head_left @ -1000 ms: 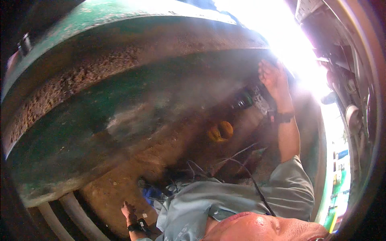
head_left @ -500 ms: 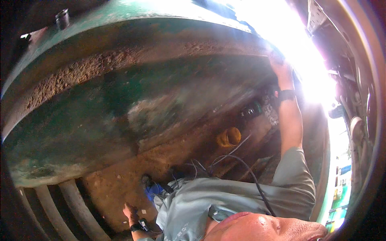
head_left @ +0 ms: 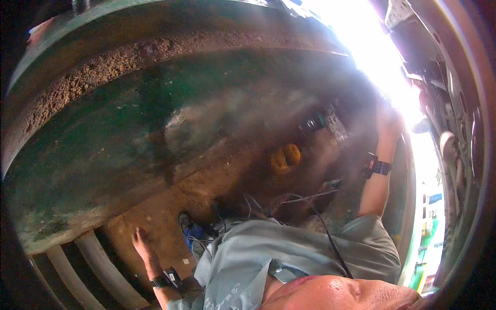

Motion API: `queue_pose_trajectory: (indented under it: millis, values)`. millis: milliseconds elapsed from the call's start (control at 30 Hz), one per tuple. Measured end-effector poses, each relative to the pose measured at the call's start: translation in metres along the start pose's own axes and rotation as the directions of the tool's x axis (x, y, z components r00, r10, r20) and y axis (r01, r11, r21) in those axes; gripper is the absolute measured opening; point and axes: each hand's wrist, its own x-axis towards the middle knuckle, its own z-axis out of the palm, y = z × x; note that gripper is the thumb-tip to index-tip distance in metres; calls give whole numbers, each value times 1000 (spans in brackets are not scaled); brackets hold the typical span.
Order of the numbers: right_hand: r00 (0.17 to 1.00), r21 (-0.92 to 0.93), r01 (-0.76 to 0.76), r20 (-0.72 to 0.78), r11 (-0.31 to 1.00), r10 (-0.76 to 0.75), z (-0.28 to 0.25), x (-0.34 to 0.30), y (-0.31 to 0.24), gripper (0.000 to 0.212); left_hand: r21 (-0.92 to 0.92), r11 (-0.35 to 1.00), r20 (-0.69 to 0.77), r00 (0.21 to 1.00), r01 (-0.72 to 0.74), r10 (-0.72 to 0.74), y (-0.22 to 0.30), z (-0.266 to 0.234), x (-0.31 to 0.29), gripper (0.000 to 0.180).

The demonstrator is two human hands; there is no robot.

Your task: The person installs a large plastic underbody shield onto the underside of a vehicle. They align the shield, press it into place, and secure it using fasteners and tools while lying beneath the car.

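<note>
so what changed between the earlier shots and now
The right hand has reached further up into the glare at the upper right of the rusty green metal body; whether it grips anything cannot be told. The left hand has slid up on the brown surface, flat and open. The yellow object and the cables stayed as they were.

My left hand (head_left: 140,243) rests open, fingers (head_left: 137,235) spread, on rusty brown metal plate (head_left: 155,217) just beside pale ribs (head_left: 98,263) at lower left. My right hand (head_left: 388,124) is raised against the green, rust-crusted curved wall (head_left: 129,139), near the glare; whether it grips anything I cannot tell.
</note>
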Motion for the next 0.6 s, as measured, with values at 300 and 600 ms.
queue_pose_trajectory:
  millis: [300,600]
  values:
    - [914,-48,144,-376,988,-152,-30,-147,-48,45,-222,875,761,485,-431,432,279,144,-74,45]
    - [764,-953,129,-80,274,-640,-80,-368,-37,37,-512,836,856,30,197,516,344,279,-142,93]
